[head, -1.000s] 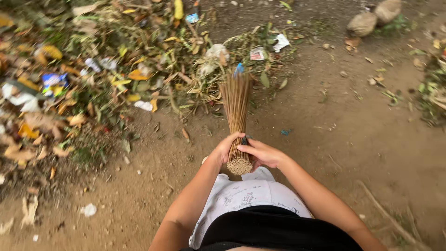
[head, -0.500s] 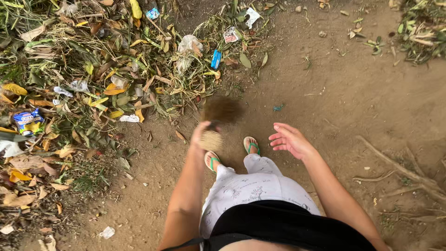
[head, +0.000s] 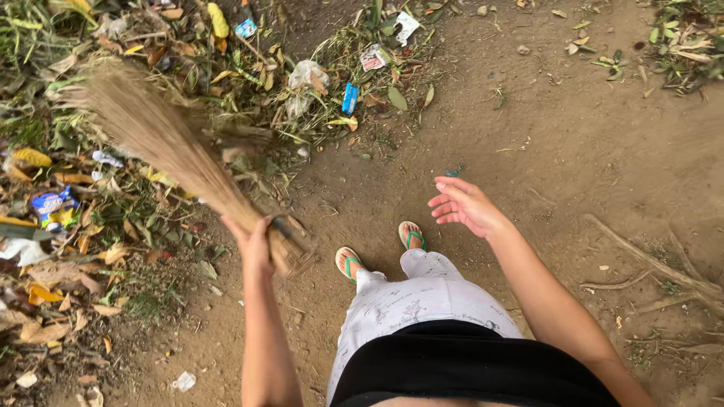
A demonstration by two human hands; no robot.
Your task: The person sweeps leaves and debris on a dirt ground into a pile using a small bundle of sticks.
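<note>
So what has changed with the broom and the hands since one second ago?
The right hand let go of the broom and now hangs open. The left hand alone swung it left, over the litter pile. The blue wrapper and the pile lie as before.

One broom. Two hands: left, right. Two green sandals. One blue wrapper. One snack packet. Leaves too many to count.
</note>
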